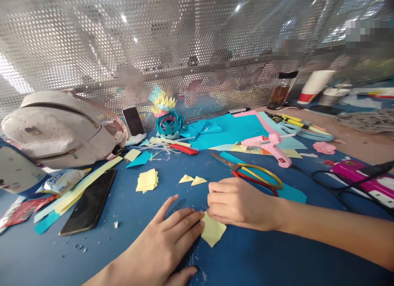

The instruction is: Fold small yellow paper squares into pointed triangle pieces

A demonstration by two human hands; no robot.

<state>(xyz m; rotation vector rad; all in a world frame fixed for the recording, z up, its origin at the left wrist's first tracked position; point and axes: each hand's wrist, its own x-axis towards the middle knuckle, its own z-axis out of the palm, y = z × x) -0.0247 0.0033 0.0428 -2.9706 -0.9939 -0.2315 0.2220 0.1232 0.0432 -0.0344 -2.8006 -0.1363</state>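
Note:
A small yellow paper square (214,231) lies on the blue table between my hands. My left hand (168,241) rests flat with its fingers stretched out, the fingertips on the paper's left edge. Over the paper's upper edge my right hand (235,204) is closed, its fingers curled; the fingertips are partly hidden. Just beyond my hands are two small folded yellow paper triangles (193,179). To their left sits a stack of yellow paper squares (147,180). Gold-and-red-handled scissors (249,169) lie beyond my right hand.
A pink glue gun (271,145) trails a black cable towards a magenta power strip (363,177). A folded-paper model (167,117) stands at the back beside blue paper sheets (234,128). To the left are a black phone (89,204) and a pale backpack (61,128). A red cutter (184,148) lies mid-table.

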